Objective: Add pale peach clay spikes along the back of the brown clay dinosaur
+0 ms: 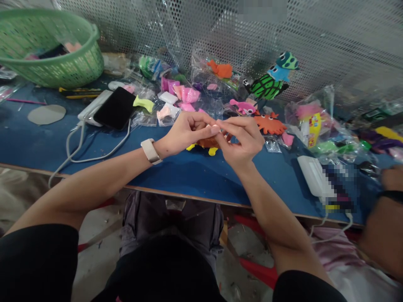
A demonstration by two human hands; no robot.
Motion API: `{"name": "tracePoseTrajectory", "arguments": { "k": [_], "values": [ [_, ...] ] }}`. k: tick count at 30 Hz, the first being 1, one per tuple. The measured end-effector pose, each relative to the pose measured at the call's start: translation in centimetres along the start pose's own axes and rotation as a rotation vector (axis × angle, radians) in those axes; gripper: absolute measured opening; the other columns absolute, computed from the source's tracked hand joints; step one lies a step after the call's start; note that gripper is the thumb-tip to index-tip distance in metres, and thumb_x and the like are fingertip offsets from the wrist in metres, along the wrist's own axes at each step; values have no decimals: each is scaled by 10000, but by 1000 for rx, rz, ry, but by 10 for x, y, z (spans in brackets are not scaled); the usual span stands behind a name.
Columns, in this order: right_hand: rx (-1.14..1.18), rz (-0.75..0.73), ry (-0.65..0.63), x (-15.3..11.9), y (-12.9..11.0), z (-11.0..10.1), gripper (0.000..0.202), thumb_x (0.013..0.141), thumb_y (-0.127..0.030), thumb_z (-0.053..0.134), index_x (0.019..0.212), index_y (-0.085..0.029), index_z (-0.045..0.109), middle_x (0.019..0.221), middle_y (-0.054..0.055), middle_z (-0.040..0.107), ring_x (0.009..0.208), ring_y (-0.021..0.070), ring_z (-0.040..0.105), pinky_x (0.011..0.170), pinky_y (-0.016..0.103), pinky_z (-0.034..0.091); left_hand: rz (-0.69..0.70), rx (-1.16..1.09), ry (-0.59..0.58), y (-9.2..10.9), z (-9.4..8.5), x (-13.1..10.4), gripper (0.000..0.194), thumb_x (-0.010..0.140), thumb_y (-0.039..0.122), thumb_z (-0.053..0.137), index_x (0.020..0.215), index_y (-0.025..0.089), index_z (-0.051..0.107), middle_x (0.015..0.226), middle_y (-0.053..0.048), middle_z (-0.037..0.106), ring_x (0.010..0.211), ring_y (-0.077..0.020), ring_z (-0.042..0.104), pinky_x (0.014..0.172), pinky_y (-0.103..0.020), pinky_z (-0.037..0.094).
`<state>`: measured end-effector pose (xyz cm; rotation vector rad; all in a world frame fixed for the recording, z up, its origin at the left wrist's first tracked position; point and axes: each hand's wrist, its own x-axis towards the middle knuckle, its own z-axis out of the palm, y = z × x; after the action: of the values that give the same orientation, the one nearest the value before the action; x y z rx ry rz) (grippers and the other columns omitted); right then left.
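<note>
My left hand (190, 132) and my right hand (242, 140) meet over the table, thumbs and fingertips pinched together. Whatever sits between the fingertips is too small and covered to name. Just below them lies an orange-brown figure with yellow feet (212, 151), partly hidden by my fingers. Beyond my right hand are an orange crab figure (270, 123) and a pink fish-like figure (242, 107). Pink clay pieces (189, 95) and a yellow-green clay piece (143, 103) lie among clear plastic bags past my left hand.
A green basket (72, 63) stands at the back left. A black phone (116, 108) and white cable (94, 159) lie left. A green turtle figure (267, 86) leans near the perforated metal panel (208, 25). Another person's arm (385, 222) is at the right, near a white device (311, 176).
</note>
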<state>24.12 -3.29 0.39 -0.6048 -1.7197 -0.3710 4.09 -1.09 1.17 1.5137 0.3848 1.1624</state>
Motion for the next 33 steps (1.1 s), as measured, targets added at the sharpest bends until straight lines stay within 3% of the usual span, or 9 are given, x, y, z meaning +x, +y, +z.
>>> {"name": "tracePoseTrajectory", "arguments": {
  "k": [6,12,17,21,25,33],
  "values": [
    [6,-56,25,3,1,0,264,1044,-223,833,1252,-385,851,1042,-18,843,866,176,802,730,337,669,-25,-39,-8,-1,-1,0,470,812,583,1045,982,173,889,546,76,453,478,-46,324,439,-226,214],
    [-43,-93,35,5,1,-1,158,1059,-259,833,1204,-319,850,1029,-6,850,806,152,793,675,308,643,-19,-57,-10,4,1,0,458,821,545,1045,959,142,877,533,80,461,466,-38,327,436,-202,223],
    [48,-11,42,4,0,0,171,1041,-329,877,1210,-342,854,1047,-20,827,785,132,773,569,251,594,-142,-252,-83,11,2,0,462,894,590,976,906,153,826,502,111,352,443,-37,213,428,-200,182],
    [149,66,59,4,-1,3,132,1052,-391,865,1178,-353,855,1041,-21,805,905,169,796,650,297,651,-210,-350,-186,13,2,-1,461,947,602,925,876,173,771,523,124,272,441,-44,182,422,-195,180],
    [223,87,66,4,-5,4,162,1041,-467,871,1151,-348,865,1038,-14,809,904,172,788,700,335,671,-202,-393,-267,12,4,-3,465,974,615,898,883,178,766,531,124,270,442,-43,177,423,-188,190],
    [274,127,27,3,-10,4,146,1039,-449,877,1143,-347,873,1080,-10,819,801,129,740,558,269,595,-204,-397,-276,6,3,-3,423,946,594,935,981,185,832,518,123,313,442,-36,192,430,-181,207]
  ]
}}
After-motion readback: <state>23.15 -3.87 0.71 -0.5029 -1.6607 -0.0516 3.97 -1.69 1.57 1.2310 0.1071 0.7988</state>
